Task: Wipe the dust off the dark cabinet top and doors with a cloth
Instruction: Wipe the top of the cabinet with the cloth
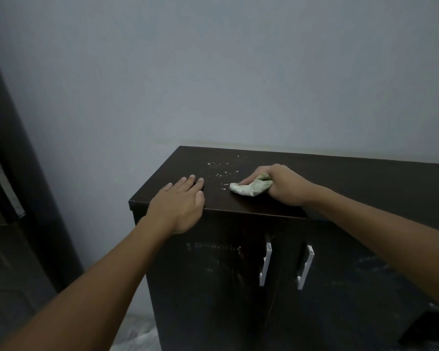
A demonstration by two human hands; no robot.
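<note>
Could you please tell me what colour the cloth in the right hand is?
Pale green; the cloth shows in the head view, bunched in the right hand.

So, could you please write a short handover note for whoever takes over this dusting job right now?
Left hand: open, flat on the dark wooden cabinet top near its left front edge.
Right hand: grips the crumpled pale green cloth, pressed onto the top.
Done: little that shows.
Left: white dust specks lie just beyond the cloth; the dark cabinet doors with white handles still show pale smears.
</note>
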